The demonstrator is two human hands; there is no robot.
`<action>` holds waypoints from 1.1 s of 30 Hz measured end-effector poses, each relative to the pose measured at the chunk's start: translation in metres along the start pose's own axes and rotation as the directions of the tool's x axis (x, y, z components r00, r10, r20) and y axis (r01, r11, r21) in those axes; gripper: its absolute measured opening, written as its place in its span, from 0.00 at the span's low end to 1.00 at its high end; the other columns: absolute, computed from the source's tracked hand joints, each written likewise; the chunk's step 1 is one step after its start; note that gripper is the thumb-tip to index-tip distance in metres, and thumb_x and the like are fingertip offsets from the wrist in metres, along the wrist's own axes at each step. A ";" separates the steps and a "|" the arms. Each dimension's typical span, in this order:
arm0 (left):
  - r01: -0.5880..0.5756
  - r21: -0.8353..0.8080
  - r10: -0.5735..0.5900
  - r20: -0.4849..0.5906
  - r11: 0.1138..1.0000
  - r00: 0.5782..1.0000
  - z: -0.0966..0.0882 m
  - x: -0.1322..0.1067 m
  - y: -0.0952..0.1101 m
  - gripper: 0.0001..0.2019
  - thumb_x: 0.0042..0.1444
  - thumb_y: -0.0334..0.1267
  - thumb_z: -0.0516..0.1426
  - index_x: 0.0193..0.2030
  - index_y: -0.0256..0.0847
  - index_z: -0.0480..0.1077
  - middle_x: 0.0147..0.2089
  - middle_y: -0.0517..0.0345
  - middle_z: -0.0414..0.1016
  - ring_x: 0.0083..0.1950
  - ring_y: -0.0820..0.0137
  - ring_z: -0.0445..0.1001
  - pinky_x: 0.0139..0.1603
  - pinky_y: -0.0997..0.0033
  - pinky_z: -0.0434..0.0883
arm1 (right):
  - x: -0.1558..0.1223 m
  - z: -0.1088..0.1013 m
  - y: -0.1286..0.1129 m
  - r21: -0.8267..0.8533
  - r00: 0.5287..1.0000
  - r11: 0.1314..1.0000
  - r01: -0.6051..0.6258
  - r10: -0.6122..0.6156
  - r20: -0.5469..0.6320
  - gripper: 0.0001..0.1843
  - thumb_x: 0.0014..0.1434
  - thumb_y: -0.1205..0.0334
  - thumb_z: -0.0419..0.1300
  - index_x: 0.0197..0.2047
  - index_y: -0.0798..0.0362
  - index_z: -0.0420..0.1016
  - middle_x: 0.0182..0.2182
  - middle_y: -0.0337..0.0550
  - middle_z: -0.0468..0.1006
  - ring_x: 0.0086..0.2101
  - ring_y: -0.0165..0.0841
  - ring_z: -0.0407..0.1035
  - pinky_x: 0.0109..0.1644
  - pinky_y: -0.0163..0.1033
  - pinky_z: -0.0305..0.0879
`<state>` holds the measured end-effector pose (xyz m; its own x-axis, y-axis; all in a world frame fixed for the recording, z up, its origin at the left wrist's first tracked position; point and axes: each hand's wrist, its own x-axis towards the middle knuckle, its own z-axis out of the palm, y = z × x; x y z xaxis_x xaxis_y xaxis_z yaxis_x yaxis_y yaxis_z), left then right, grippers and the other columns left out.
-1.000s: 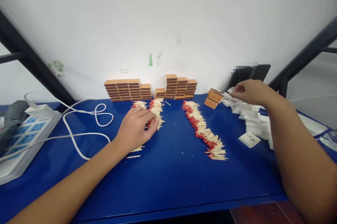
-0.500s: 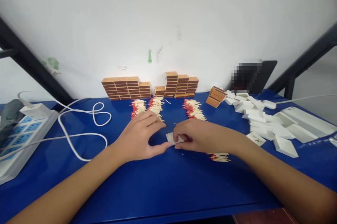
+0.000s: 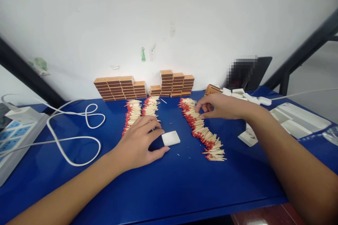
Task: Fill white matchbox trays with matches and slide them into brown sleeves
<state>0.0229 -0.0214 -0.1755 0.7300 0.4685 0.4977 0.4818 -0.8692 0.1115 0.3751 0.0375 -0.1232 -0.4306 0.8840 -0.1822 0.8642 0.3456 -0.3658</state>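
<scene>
My left hand [image 3: 142, 138] rests on the blue table, thumb and fingers apart around the left end of a small white matchbox tray [image 3: 171, 138]. Whether its fingertips touch the tray is hard to see. My right hand [image 3: 220, 106] is at the long right-hand row of red-tipped matches [image 3: 203, 131], its curled fingers and thumb closed at the pale match ends. Two more match rows lie farther left: one [image 3: 132, 112] partly behind my left hand, the other [image 3: 151, 105] beside it. A single match [image 3: 163, 101] lies apart.
Stacked matchboxes [image 3: 113, 87] line the wall, with another stepped stack [image 3: 176, 84] to their right. More matchboxes [image 3: 212, 89] lean behind my right hand. White trays [image 3: 286, 121] lie at right, near a dark tablet [image 3: 258, 73]. A white cable [image 3: 71, 149] and power strip [image 3: 19, 133] occupy the left.
My right hand has left the white tray and moved right and away to the match row. The tray now lies uncovered beside my left hand. The view has shifted slightly.
</scene>
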 end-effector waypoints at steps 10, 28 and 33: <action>0.010 -0.010 -0.010 0.024 1.000 1.000 -0.001 0.001 0.001 0.12 0.67 0.45 0.65 0.51 0.41 0.79 0.51 0.47 0.81 0.60 0.53 0.76 0.62 0.45 0.76 | -0.001 0.004 -0.016 0.045 0.999 0.999 -0.011 0.009 0.042 0.23 0.62 0.36 0.64 0.36 0.49 0.79 0.28 0.42 0.77 0.28 0.34 0.66 0.31 0.40 0.59; 0.018 0.024 -0.017 -0.047 1.000 0.999 -0.001 0.002 0.002 0.12 0.66 0.46 0.66 0.47 0.40 0.78 0.51 0.47 0.82 0.59 0.52 0.77 0.61 0.46 0.76 | -0.003 0.008 -0.029 -0.022 0.990 0.999 0.027 -0.030 -0.136 0.14 0.63 0.47 0.64 0.35 0.49 0.76 0.27 0.41 0.77 0.27 0.34 0.67 0.32 0.41 0.56; 0.033 0.042 -0.029 -0.104 0.999 0.994 -0.001 0.004 0.002 0.10 0.66 0.45 0.65 0.47 0.40 0.78 0.50 0.47 0.82 0.58 0.53 0.77 0.59 0.47 0.77 | -0.006 0.021 -0.056 -0.011 0.954 0.973 0.229 -0.226 -0.198 0.15 0.67 0.49 0.61 0.35 0.50 0.75 0.28 0.40 0.75 0.28 0.33 0.65 0.33 0.40 0.55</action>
<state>0.0258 -0.0214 -0.1727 0.6616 0.4743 0.5807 0.5260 -0.8456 0.0913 0.3238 0.0065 -0.1205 -0.5546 0.8272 0.0896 0.7456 0.5419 -0.3878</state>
